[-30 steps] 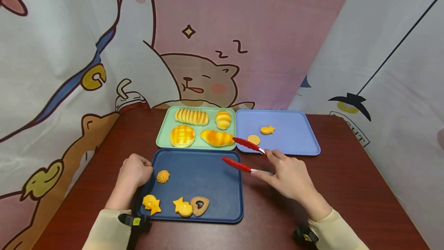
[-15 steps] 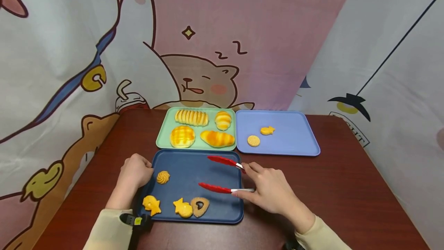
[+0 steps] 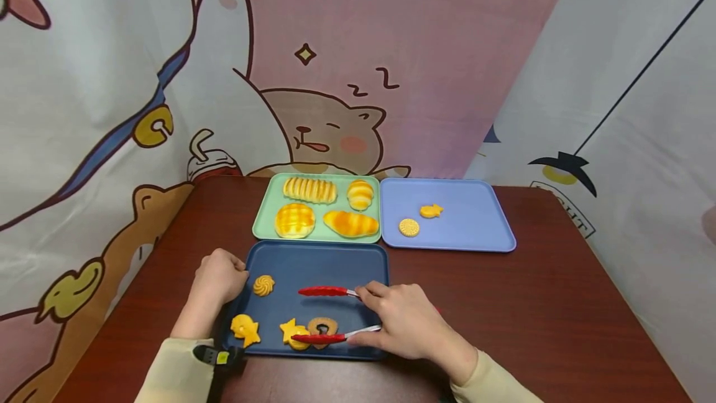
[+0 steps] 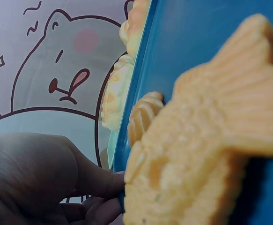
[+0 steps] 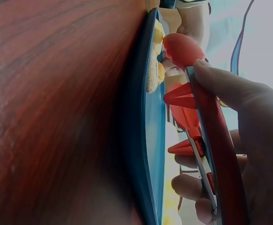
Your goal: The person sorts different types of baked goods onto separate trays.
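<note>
My right hand holds red-tipped tongs, their arms spread apart over the dark blue tray. One red tip hangs over a heart-shaped cookie and a fish-shaped cookie, partly covering both; nothing shows between the tips. My left hand pinches the tray's left rim, thumb against the edge in the left wrist view. Near that hand lie a swirl cookie and another fish-shaped cookie, which looms large in the left wrist view.
Behind the dark tray, a green tray carries several bread pieces, among them a croissant-like roll. To its right, a light blue tray holds a round cookie and a small fish-shaped cookie. A printed curtain hangs behind the table.
My right hand has carried the spread tongs from beside the light blue tray leftward and nearer, over the cookies at the dark tray's front. My left hand has stayed at the rim.
</note>
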{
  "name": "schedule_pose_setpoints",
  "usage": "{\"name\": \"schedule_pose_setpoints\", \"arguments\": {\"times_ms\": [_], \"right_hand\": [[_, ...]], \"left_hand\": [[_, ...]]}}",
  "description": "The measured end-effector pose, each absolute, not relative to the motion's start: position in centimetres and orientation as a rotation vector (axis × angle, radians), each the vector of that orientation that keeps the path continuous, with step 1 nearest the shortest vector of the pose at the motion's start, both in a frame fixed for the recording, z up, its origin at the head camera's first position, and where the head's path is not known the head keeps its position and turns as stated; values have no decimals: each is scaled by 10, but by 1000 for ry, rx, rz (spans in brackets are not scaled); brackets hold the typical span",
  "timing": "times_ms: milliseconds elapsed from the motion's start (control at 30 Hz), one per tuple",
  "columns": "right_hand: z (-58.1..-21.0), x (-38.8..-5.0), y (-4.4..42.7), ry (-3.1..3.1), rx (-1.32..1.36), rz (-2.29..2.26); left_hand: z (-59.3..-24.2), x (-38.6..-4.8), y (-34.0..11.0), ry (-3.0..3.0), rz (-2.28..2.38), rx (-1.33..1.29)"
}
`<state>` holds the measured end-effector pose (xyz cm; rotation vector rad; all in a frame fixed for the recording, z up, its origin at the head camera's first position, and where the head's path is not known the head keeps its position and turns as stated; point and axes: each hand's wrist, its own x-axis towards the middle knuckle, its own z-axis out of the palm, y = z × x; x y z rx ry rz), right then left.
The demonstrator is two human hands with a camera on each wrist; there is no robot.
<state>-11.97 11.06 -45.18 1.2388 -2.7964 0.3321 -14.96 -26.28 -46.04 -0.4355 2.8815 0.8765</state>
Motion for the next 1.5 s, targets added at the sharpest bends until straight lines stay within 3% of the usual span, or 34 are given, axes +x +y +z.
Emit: {"name": "schedule_pose_setpoints", "arguments": {"times_ms": [1500], "right_hand": [[-454, -129, 104, -2706, 1404, 360]], "left_hand": [[-462, -148, -264, 2903, 877, -446]]}}
